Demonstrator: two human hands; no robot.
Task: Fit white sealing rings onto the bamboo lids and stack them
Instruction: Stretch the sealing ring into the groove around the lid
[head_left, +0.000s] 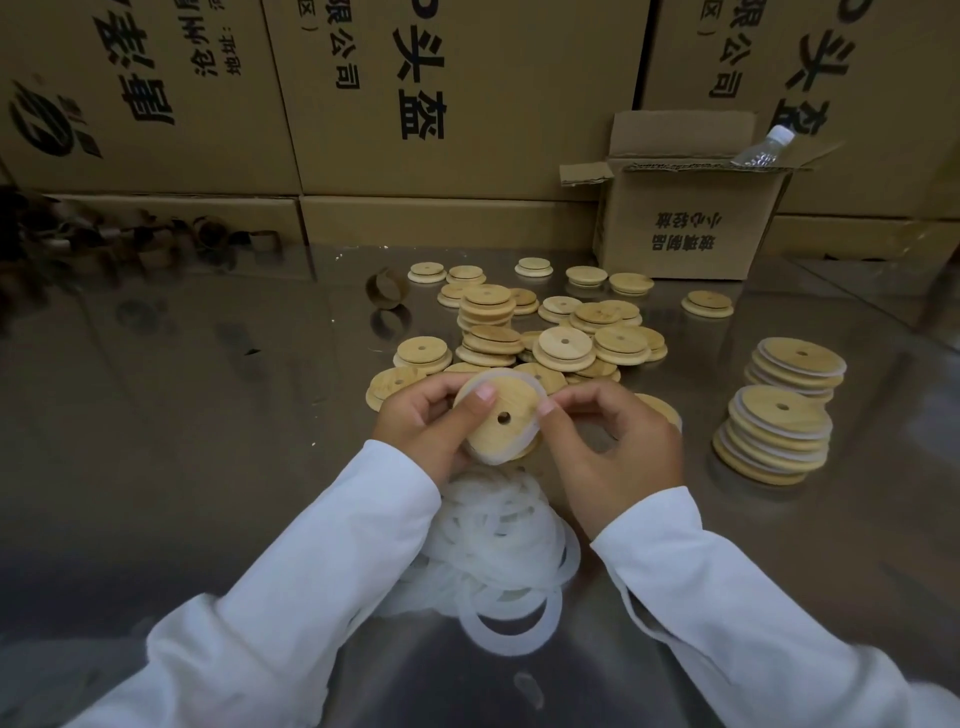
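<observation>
Above the ring pile (498, 545), our left hand (421, 421) grips a lid (498, 415) while our right hand (613, 447) pinches its sealing ring (540, 400) on; stacking likely next.

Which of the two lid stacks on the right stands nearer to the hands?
The front stack, closest to the right hand; the other stack stands behind it, farther away.

A bamboo lid (511, 400) shows pale, matt, smooth-grained wood; its translucent white sealing ring (501, 371) looks soft and matt, like the rubbery heap at the table's near edge; the metal table (208, 415) gleams mirror-glossy; cardboard boxes (680, 228) along its far edge are dull brown paperboard; sleeves (311, 571) are white cloth.
</observation>
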